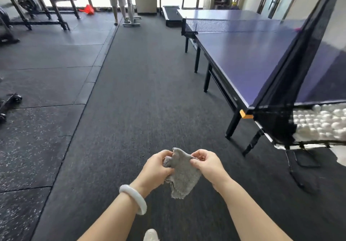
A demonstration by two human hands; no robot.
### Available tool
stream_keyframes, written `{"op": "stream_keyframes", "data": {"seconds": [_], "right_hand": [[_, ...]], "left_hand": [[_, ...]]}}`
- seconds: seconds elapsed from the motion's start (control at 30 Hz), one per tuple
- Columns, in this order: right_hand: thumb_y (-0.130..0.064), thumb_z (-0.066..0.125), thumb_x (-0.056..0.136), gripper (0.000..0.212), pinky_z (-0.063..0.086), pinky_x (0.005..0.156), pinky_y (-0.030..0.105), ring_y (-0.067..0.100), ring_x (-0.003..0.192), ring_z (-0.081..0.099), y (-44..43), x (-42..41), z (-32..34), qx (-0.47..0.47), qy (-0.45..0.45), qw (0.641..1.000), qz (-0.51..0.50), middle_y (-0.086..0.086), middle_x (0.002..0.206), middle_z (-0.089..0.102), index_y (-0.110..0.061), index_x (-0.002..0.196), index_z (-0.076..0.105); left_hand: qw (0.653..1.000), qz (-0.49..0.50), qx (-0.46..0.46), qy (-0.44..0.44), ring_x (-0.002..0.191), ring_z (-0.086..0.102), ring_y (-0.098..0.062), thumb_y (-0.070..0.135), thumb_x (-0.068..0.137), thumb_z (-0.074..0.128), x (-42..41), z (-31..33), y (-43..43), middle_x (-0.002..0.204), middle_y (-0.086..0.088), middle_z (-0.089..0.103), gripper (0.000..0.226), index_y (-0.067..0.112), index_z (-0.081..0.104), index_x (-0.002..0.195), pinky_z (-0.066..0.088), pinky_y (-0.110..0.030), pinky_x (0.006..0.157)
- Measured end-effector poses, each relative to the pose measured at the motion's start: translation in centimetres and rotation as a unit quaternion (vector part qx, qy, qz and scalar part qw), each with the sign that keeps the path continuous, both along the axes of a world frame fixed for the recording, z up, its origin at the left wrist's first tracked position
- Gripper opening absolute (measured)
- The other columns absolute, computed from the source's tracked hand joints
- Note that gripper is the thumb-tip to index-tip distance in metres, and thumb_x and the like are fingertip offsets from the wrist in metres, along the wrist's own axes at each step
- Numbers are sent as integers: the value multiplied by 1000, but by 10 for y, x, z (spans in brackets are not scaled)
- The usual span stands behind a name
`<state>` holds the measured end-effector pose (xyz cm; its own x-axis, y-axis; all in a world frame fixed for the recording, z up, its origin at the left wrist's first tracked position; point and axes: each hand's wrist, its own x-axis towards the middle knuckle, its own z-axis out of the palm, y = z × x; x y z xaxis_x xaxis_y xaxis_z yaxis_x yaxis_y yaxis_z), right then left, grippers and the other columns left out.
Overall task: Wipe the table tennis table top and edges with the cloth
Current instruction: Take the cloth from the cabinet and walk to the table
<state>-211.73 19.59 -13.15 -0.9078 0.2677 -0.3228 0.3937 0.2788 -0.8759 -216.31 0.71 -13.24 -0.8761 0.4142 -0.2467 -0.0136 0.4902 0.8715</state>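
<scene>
Lower centre: your left hand (159,167) and right hand (207,165) grip the grey cloth (184,179) by its top, long axis hanging toward the frame's bottom, well apart from the bench (243,53) at right.

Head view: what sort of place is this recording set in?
Most likely a gym or sports room: a blue table tennis table with its net, a metal weight rack at far left, and a catch net full of white balls.

bare forearms, white bangle (133,199) on left wrist, pale sneaker (151,235) below
</scene>
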Motion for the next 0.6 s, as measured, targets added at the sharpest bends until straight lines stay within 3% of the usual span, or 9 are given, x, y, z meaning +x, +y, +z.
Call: {"op": "stream_keyframes", "data": {"seconds": [0.13,0.23,0.33,0.43,0.53,0.6], "right_hand": [[-14,69,89,8,46,64,17,6,75,61,37,-104,5,16,14,997,-70,-5,79,69,-20,83,70],[-15,69,90,10,47,66,19,7,76,63,68,-171,4,17,23,993,-111,-6,78,69,-21,82,69],[-14,69,89,11,52,74,28,16,85,66,108,-242,-4,25,26,990,-136,-4,80,72,-20,80,70],[-18,72,87,10,52,83,31,23,93,61,160,-319,-14,92,45,977,-185,5,93,67,-23,79,72],[-21,72,89,6,47,66,19,16,73,55,217,-384,-13,35,33,974,-223,1,83,56,-21,82,73],[-18,71,90,6,54,66,35,18,62,55,251,-418,-7,-50,31,971,-230,3,67,59,-15,86,73]], "left_hand": [[998,-30,40,-28,62,58,-2,-5,75,60,-122,14,44,81,8,72,42,28,71,100,45,-19,51],[998,-51,40,-28,68,62,0,-8,79,56,-198,16,87,90,7,75,49,27,73,108,44,-17,50],[997,-72,31,-16,61,59,3,-6,81,56,-274,12,135,77,13,71,42,26,74,101,43,-16,50],[997,-73,19,10,51,53,7,-3,81,59,-354,9,189,65,19,65,37,28,73,94,40,-12,47],[996,-78,8,33,48,51,6,-3,82,59,-426,12,246,59,24,61,38,33,71,87,36,-10,45],[995,-94,3,43,52,53,6,-4,82,58,-466,15,284,64,22,64,41,35,71,86,38,-10,48]]}}
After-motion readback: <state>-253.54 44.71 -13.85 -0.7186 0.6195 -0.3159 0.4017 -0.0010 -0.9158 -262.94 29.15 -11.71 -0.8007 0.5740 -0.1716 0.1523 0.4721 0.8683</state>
